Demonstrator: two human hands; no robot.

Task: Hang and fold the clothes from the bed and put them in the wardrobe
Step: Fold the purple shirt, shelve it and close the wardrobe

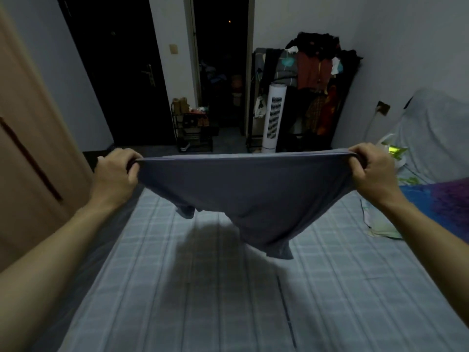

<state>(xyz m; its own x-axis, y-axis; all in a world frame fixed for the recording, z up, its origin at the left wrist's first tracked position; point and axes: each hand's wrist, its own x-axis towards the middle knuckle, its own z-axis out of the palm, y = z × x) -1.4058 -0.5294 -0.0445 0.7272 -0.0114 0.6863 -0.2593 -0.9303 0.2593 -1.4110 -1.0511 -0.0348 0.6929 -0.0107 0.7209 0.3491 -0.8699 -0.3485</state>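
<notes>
A grey-blue garment [243,194] hangs stretched between my two hands above the bed [203,288], which has a pale checked sheet. My left hand [118,171] grips its left edge and my right hand [371,168] grips its right edge, both at about chest height. The cloth sags in the middle, with its lower corners dangling just above the sheet and casting a shadow there. The brown wardrobe door [28,158] stands at the left, beside my left arm.
A crowded clothes rack [317,80] and a white tower fan [275,118] stand past the bed's foot. A shoe rack [194,130] sits by a dark doorway. A blue-purple cloth [441,199] and a covered white shape [436,138] lie on the right.
</notes>
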